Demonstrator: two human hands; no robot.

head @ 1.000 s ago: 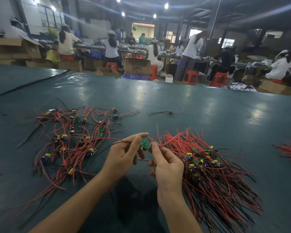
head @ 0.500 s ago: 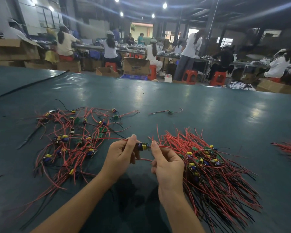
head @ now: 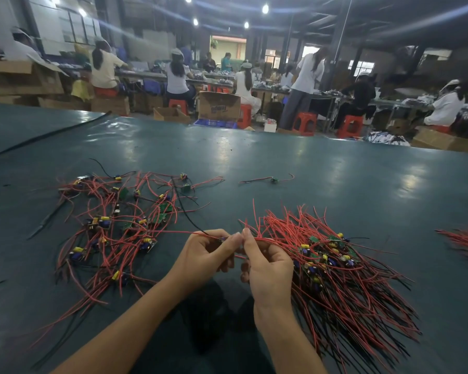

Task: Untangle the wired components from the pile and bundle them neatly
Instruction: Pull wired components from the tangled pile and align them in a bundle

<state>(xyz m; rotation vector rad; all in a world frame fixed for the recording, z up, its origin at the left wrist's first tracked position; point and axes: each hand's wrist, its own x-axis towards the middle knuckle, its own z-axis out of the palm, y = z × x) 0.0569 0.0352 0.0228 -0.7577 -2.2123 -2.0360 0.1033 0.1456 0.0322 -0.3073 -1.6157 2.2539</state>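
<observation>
Pinching one wired component [head: 223,239] between the touching fingertips of left hand [head: 203,257] and right hand [head: 270,265], apparently to draw its leads clear of the tangled pile [head: 114,225] left of the left hand and lay it onto the combed bundle [head: 349,287] right of the right hand.

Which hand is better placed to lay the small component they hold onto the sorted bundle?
Right, likely: the right hand lies right beside the fanned bundle of red and black wires, while the left hand sits toward the loose tangled pile. Both pinch the small wired component.
</observation>
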